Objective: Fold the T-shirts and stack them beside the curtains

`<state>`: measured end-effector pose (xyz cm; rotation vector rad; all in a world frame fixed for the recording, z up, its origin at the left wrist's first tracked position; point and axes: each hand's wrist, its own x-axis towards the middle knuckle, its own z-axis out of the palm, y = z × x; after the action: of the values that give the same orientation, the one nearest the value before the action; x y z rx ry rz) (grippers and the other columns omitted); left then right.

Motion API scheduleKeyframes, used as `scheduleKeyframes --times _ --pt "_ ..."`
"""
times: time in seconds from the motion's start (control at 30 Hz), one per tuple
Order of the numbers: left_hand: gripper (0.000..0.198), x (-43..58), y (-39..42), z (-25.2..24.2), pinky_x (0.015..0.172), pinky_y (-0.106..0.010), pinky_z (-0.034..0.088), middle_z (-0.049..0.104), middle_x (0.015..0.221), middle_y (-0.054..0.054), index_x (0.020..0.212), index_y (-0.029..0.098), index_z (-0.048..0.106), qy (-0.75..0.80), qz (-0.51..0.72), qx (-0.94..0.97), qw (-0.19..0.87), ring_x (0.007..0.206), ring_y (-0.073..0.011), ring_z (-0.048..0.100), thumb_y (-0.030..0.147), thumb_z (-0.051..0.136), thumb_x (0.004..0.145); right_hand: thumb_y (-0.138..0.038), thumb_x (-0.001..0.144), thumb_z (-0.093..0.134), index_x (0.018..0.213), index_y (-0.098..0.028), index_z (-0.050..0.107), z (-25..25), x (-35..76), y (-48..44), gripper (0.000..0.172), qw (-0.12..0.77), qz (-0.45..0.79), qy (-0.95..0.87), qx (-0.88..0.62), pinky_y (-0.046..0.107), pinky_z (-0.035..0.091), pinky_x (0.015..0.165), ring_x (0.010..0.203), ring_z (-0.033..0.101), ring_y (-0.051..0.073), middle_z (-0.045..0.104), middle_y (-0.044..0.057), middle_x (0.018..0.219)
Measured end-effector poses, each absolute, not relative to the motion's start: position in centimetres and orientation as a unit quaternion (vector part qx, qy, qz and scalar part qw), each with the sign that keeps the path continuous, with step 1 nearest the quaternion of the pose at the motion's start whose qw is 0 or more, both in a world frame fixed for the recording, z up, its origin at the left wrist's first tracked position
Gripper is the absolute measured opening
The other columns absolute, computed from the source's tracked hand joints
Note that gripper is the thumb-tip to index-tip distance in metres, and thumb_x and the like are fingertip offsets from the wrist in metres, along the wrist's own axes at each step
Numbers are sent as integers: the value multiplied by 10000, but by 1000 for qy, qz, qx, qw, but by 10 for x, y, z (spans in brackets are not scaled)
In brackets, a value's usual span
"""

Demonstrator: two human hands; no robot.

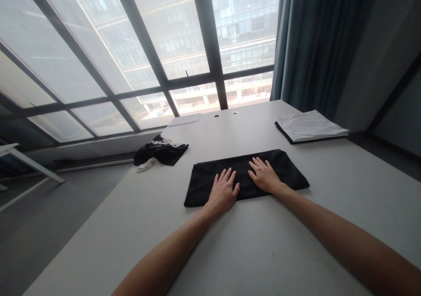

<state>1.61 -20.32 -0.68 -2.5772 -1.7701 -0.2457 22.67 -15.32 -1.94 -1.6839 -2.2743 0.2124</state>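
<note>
A black folded cloth (245, 176), perhaps a garment, lies flat in a wide rectangle on the white table (223, 252). My left hand (223, 188) rests palm down on its left half, fingers stretched and a little apart. On the middle-right part lies my right hand (264, 175), also palm down with fingers spread. Neither hand grips the fabric. Which kind of garment it is cannot be made out from this folded shape.
At the back right sits a folded stack, white cloth (311, 126) over something black. A crumpled black-and-white bundle of cloth (160, 152) lies at the table's left edge. Farther back is a flat white sheet (184, 119). Windows and a blue curtain (305, 46) stand behind.
</note>
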Motion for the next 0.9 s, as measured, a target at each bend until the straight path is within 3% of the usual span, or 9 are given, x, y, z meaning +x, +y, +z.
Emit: scheduleKeyframes --times 0.9 --pt "594 17 -204 -4 1237 -496 196 303 1643 -67 1558 199 375 -565 -77 -822 -5 1528 -264 225 469 330 1031 -411 1012 379 1508 -132 448 -21 227 -153 573 148 76 -791 -588 512 142 1224 1524 227 265 324 136 1626"
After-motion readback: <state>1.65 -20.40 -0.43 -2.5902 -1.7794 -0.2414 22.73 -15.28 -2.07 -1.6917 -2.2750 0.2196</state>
